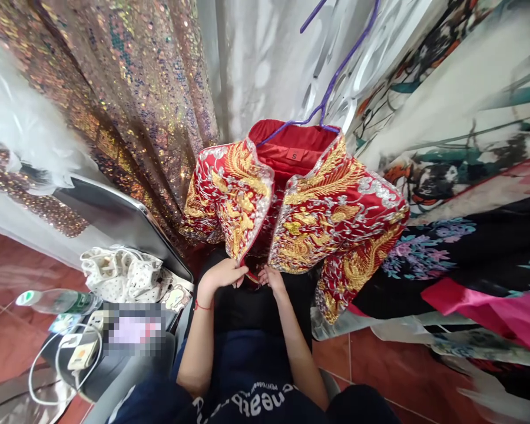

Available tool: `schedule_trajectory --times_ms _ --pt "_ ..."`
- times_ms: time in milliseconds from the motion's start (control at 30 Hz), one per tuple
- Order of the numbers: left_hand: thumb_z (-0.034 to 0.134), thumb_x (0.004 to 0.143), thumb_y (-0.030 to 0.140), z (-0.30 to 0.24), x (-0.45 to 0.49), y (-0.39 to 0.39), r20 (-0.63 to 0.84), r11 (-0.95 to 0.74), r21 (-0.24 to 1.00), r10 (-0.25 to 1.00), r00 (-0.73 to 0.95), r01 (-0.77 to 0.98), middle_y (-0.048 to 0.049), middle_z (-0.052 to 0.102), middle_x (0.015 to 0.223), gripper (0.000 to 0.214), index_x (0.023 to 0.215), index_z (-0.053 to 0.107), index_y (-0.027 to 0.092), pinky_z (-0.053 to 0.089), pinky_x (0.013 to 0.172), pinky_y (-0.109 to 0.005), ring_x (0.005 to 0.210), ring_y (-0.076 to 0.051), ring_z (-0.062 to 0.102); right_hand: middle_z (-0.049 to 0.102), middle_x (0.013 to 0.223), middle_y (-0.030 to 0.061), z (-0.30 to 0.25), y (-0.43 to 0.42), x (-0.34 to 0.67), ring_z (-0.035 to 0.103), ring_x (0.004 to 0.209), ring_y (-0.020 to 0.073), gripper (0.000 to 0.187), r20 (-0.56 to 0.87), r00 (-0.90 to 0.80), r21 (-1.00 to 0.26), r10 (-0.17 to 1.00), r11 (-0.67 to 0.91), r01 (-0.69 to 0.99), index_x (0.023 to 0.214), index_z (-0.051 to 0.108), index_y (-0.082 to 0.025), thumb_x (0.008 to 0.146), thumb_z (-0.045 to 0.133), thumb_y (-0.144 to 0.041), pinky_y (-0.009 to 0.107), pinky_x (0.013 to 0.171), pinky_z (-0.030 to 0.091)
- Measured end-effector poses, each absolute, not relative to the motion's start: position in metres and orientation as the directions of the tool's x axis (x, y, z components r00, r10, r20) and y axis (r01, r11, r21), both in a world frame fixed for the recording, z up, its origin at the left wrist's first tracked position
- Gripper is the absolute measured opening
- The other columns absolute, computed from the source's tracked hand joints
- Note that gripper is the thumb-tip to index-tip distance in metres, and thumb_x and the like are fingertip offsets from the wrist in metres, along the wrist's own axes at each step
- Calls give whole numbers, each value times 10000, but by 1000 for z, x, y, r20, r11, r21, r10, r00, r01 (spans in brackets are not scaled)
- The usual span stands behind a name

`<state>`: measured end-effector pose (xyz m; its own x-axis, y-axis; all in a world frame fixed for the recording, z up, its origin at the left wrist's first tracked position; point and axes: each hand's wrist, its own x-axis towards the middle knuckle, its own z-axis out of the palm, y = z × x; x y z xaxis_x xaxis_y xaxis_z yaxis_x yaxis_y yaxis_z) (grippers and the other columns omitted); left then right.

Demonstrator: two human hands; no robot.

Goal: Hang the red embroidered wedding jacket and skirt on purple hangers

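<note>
– navy shirt (247, 365) nearest, white lettering. hands beyond it?

– left hand (223, 275): thumb and fingers drawn together in a pinch at a lower front corner of the red jacket (294, 221). right hand (272, 279): fingers curled beside a red strip (252, 277) between the two; cannot tell if it grips.

– jacket's lie?

– just beyond both hands, long axis crosswise. left nearer, touching; right just below the other front edge. purple hanger (323, 107) in the collar, farther off.
</note>
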<state>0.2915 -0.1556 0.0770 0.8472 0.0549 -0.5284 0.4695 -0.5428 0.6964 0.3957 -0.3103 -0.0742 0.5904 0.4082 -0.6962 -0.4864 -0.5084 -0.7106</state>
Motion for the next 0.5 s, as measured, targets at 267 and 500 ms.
schedule_trajectory --times_ms 267,500 --pt "198 984 561 64 300 -149 -531 -467 710 137 836 527 -62 645 523 785 567 722 153 487 793 -259 586 -157 624 584 504 -6 -7 -316 397 527 466 108 407 -492 642 -867 588 -395 -303 658 607 -171 898 601 -500 235 527 435" --pt "288 999 575 80 298 -159 -177 -267 906 469 865 330 -115 559 1471 645 1508 446 212 458 1080 -340 1342 -237 547 669 827 40 150 -344 407 630 794 183 240 508 792 -816 340 -104 568 870 643 -210 975 497 -369 348 796 491"
